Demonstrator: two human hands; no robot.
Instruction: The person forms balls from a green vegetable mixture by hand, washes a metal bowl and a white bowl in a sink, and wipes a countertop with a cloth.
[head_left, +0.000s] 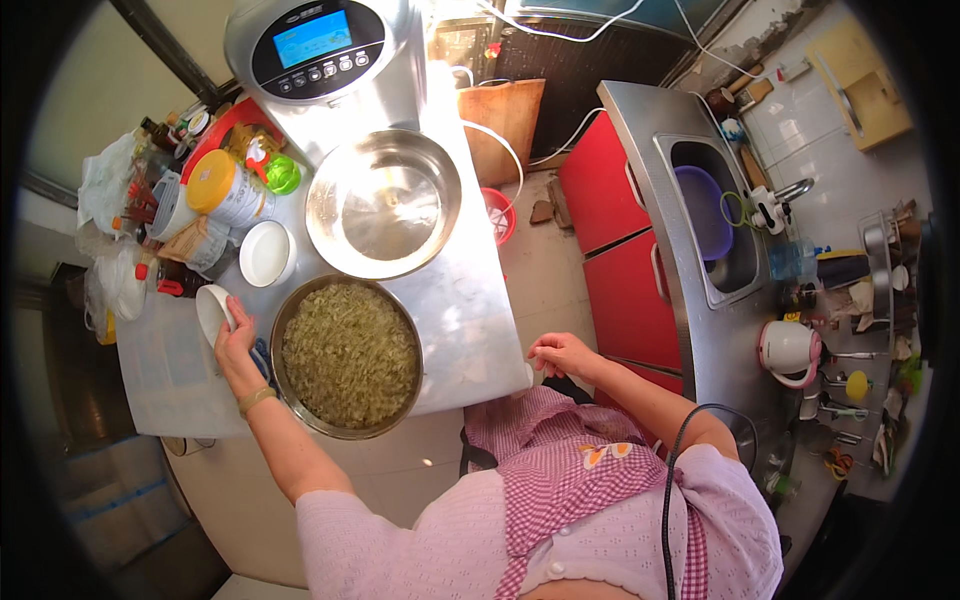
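Observation:
My left hand grips a tilted white bowl by its rim at the left of the metal table. To its right stands a round metal basin, nearly full of a wet-looking mass of shredded, yellow-green food. Another metal basin, shiny and without food, sits behind it, under the front of a silver machine with a lit display. A second white bowl rests on the table. Beyond the table's right corner hangs my right hand, fingers loosely bent, holding nothing.
Jars, bottles and plastic bags crowd the table's left back, among them a yellow-lidded tub and a green spray bottle. Across the floor, red cabinets carry a steel counter with a sink, a purple basin and an electric kettle.

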